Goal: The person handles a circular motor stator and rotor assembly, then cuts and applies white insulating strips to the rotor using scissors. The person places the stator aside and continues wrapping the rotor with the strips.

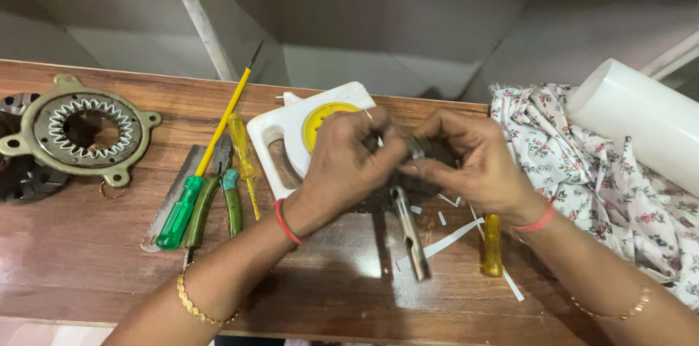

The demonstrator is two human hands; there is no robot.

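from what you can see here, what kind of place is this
Probably a small repair or motor-winding workbench. On the wooden bench lie a round metal stator-like ring with toothed slots, a green-handled screwdriver and pliers, while both hands, left hand and right hand, work a small dark part.

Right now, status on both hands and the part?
Left hand and right hand both gripping small dark round metal part above wooden bench. Steel pliers and paper strips directly beneath.
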